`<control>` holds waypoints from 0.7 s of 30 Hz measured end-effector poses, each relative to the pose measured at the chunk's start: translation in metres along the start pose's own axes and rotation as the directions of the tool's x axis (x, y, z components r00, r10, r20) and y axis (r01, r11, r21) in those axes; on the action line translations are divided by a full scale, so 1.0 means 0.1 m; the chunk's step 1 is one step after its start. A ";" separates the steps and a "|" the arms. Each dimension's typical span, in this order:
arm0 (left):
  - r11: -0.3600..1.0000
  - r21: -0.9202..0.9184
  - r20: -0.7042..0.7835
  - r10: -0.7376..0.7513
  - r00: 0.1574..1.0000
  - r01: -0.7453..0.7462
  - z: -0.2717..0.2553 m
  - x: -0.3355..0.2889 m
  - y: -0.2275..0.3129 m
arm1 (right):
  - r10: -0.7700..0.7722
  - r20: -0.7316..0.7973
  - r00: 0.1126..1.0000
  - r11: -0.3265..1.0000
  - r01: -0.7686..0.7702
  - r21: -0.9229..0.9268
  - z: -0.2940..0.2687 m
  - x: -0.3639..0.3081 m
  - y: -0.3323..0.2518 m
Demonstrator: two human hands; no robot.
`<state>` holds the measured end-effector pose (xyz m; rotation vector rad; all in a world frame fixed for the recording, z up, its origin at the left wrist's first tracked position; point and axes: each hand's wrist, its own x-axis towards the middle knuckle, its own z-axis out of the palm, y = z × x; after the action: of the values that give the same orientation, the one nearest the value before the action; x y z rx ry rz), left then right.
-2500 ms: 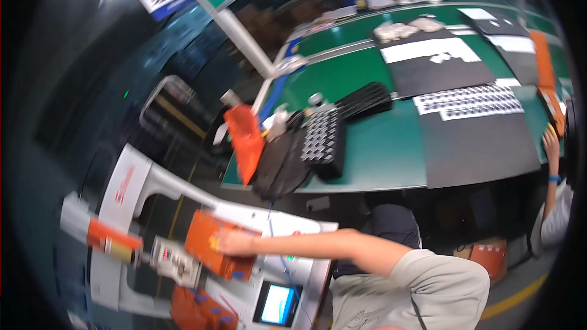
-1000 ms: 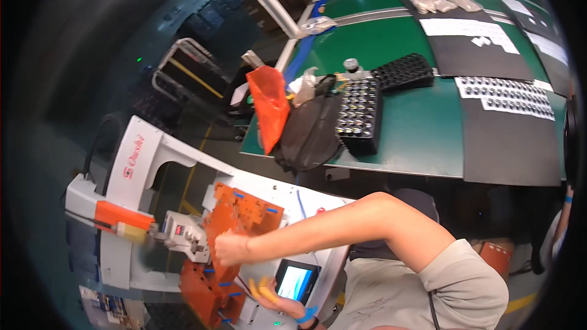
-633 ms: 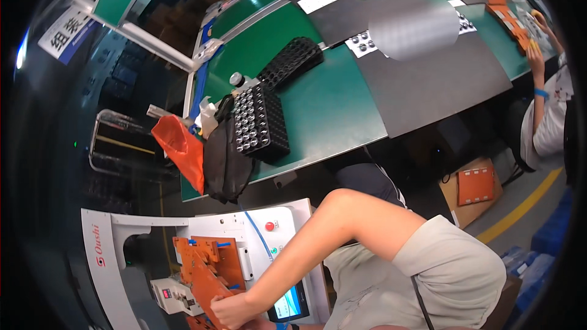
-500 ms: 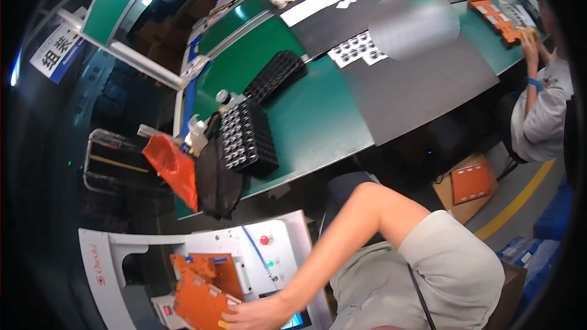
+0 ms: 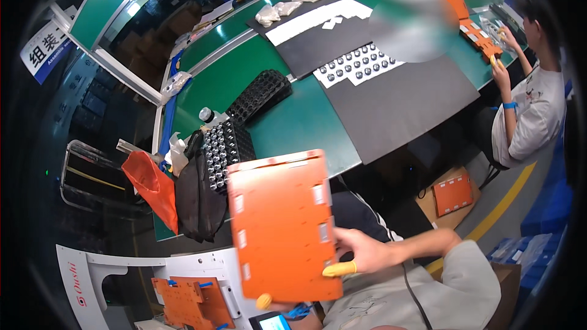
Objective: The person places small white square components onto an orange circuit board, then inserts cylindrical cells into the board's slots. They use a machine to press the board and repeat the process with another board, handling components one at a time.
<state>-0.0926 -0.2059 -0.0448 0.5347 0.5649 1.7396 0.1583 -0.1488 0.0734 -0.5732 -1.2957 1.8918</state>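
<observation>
Flat orange rectangular plastic panel (image 5: 282,226) is lifted clear of the white machine (image 5: 202,269), held mid-air. Right hand (image 5: 361,252) pinches its right edge; left hand (image 5: 275,303) apparently grips the bottom edge. Placement remains outstanding.

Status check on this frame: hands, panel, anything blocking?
Right hand grips orange panel at its edge. Left hand mostly hidden beneath it. Panel lifted, tilted, above white machine. Nothing blocking.

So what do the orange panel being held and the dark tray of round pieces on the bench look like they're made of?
The orange panel, held by the right hand and the left hand, looks like rigid moulded plastic or composite board: flat, matt, with clean rectangular cut-outs. The black tray on the green bench seems thin formed plastic, with a regular grid of pockets; the pieces in it glint like metal, though too small to be sure.
</observation>
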 end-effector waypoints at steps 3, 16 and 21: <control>0.992 -0.024 0.071 -0.125 0.990 0.127 0.16 0.18 -0.21 | 0.081 -0.200 0.976 0.989 -0.054 0.137 -0.26 -0.07 0.02; 0.902 0.314 0.199 -0.367 0.908 0.296 0.65 1.21 -0.58 | 0.085 -0.410 0.908 0.967 0.024 0.254 -1.33 0.74 0.11; 0.847 0.521 0.172 -0.225 0.959 0.105 0.73 1.50 -0.43 | 0.110 -0.445 0.889 0.953 0.033 0.301 -1.68 0.73 0.14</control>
<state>-0.0490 -0.0437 -0.0056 1.0128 0.8854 1.3307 0.2295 0.0038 -0.0006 -0.8259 -0.6782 1.7948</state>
